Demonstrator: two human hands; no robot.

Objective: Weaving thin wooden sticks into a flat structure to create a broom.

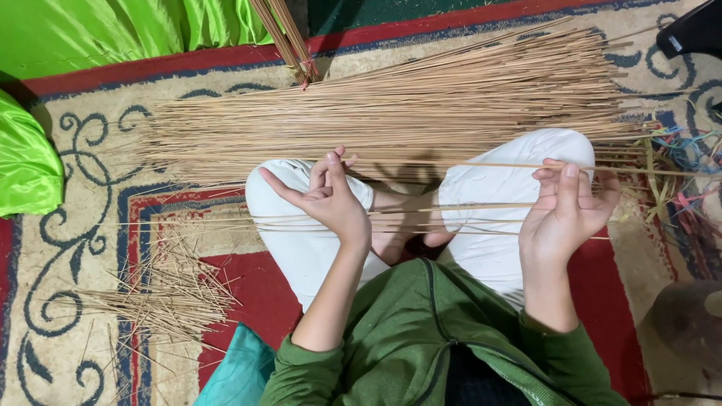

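Tied bundle of tan sticks cut off by top edge, black object clipped at right corner, crossed feet partly hidden behind thin sticks

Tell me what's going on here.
A person sits cross-legged on a patterned rug, holding one thin stick level across both knees. The left hand pinches it near one end, the right hand near the other. A large pile of long sticks lies on the rug just beyond the knees. A smaller heap of short pieces sits on the person's left. Coloured string scraps lie to the right.
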